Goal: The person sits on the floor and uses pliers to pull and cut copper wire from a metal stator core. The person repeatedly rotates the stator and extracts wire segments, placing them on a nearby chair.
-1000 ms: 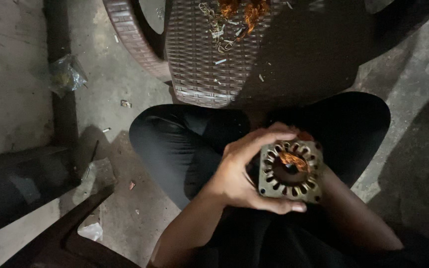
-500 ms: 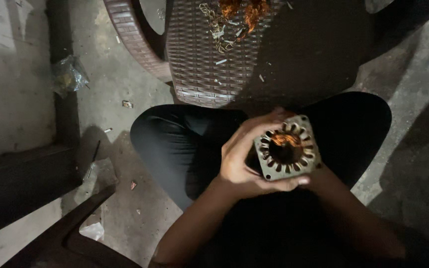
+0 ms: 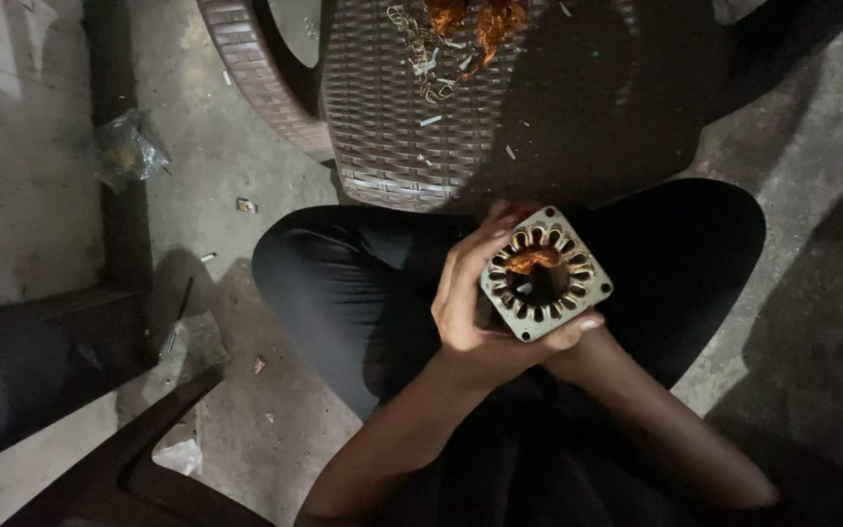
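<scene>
A square grey metal motor stator (image 3: 578, 307), with a ring of slots and a scrap of copper winding (image 3: 535, 260) still in its bore, is held above my lap. My left hand (image 3: 465, 307) grips its left side, fingers curled over the top edge and thumb along the lower edge. My right hand (image 3: 582, 353) is mostly hidden under the stator and holds it from below. Only the wrist and forearm show. I sit with my dark trousers (image 3: 343, 283) beneath.
A brown woven wicker table (image 3: 392, 137) stands just ahead, with pulled copper wire scraps (image 3: 475, 20) on top. A crumpled plastic bag (image 3: 124, 148) lies at the left on the concrete floor (image 3: 217, 176). A dark chair edge (image 3: 139, 459) is at lower left.
Both hands have lifted the stator a little toward the wicker table and turned it, so its face now tilts differently.
</scene>
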